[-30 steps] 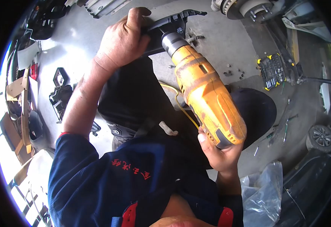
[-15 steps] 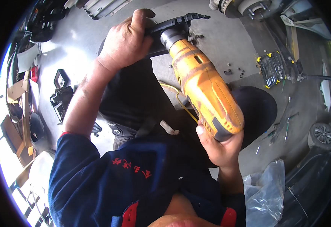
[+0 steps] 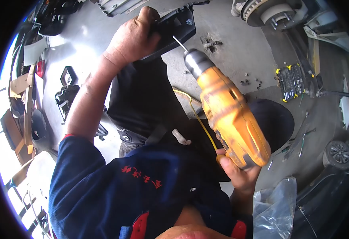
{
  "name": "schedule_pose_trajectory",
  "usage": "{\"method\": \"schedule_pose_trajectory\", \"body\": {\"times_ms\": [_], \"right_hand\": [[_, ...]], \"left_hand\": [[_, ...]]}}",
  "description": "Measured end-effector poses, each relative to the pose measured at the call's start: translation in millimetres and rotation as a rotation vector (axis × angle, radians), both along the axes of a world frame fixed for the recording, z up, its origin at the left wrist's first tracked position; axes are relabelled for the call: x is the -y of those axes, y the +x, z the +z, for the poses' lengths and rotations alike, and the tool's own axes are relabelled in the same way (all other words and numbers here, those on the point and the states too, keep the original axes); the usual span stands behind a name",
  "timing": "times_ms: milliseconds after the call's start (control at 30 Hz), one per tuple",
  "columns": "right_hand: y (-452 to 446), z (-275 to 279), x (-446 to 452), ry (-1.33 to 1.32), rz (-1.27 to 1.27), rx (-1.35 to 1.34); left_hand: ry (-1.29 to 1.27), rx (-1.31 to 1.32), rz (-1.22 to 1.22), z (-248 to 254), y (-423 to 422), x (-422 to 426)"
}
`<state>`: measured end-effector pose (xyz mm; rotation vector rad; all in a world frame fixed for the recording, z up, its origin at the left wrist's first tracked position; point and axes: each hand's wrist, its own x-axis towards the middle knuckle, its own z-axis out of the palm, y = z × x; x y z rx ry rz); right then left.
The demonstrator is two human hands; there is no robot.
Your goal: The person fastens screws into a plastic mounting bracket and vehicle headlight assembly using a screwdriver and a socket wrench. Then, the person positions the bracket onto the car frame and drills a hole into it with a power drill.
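Note:
My left hand (image 3: 130, 42) is closed around one end of a black plastic part (image 3: 173, 26), holding it up above my knee. In my right hand (image 3: 241, 175) is a worn yellow power drill (image 3: 234, 115), gripped by its handle, which is mostly hidden under the drill body. A thin bit (image 3: 180, 43) sticks out of the metal chuck (image 3: 198, 62) and points at the part. Its tip overlaps the part's lower edge in view; whether they touch I cannot tell. A yellow cord (image 3: 198, 117) runs beside the drill.
On the floor at right lie a socket set (image 3: 290, 83) and several small loose pieces (image 3: 245, 82). A brake disc (image 3: 268, 12) is at upper right, a wheeled dark car (image 3: 338, 183) at lower right. Plastic sheeting (image 3: 276, 207) and cardboard (image 3: 21, 87) flank me.
The drill has moved back, down and right from the black part, so its bit now shows. The part has tilted to show more of its face, still in my left hand.

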<state>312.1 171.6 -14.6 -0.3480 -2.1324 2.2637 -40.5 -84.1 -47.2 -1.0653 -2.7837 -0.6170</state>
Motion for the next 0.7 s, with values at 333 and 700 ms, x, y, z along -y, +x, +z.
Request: {"method": "schedule_pose_trajectory", "body": {"times_ms": [333, 700], "right_hand": [[21, 0, 7, -0.260, -0.180, 0.026], [32, -3, -7, -0.357, -0.037, -0.157]], "left_hand": [[0.060, 0.013, -0.206, -1, 11, 42], [0.470, 0.412, -0.233, 22, 8, 28]]}}
